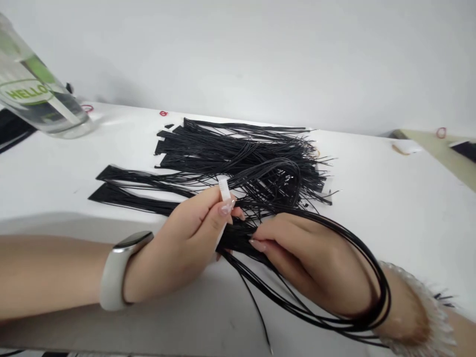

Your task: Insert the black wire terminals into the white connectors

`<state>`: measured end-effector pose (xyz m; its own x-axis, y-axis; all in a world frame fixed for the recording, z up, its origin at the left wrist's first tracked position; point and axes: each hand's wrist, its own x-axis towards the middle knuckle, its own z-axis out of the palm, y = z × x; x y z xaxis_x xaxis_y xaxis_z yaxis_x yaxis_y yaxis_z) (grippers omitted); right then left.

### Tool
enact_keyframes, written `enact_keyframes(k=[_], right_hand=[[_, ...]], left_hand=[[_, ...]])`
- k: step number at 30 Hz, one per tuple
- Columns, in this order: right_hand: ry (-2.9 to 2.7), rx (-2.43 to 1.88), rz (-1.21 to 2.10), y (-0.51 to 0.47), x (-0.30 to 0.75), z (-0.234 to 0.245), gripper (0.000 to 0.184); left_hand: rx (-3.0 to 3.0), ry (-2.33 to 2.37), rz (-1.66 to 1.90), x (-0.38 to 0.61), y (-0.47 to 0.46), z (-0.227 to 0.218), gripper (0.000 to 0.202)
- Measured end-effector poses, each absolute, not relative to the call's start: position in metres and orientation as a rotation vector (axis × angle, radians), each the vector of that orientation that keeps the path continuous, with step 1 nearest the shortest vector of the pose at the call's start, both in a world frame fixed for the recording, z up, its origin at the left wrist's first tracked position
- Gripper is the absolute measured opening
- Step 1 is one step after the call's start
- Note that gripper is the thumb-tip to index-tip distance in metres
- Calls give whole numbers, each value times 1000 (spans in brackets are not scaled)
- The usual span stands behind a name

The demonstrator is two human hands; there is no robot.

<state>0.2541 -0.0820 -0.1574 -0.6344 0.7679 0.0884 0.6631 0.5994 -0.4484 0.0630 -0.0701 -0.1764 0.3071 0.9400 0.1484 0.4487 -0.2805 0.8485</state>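
My left hand [189, 233], with a watch [126, 267] on its wrist, is closed on a narrow white strip [224, 190] and the black wires bundled at it. Whether the strip is a connector or a band, I cannot tell. Fingers of my right hand [312, 258] pinch the same black wires [238, 237] just right of the left fingertips. A long loop of wires [372, 258] curves over the back of my right hand and around its wrist. One loose wire [260, 317] hangs toward the table's front edge.
Behind my hands lies a large pile of black wires [230, 148] with bare ends at the right. Two flat black bundles [126, 196] extend left. A clear bottle marked HELLO [37, 94] stands at the back left. Red loops [163, 113] lie near the wall.
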Motion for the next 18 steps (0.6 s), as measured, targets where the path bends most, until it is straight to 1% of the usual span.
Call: enact_keyframes(k=[4, 8, 13, 15, 18], right_hand=[[-2579, -1187, 543, -82, 253, -157, 15], [-2647, -1051, 477, -80, 252, -156, 19], [-2635, -1122, 407, -76, 258, -153, 22], [-2658, -1084, 335, -75, 264, -152, 22], [-2635, -1012, 117, -70, 274, -147, 13]], left_hand=[[1878, 1214, 899, 65, -69, -174, 22], [1887, 1202, 895, 64, -69, -175, 21], [1886, 1198, 842, 63, -69, -178, 20], [1881, 1191, 828, 63, -69, -179, 20], [1872, 1179, 861, 63, -68, -180, 19]])
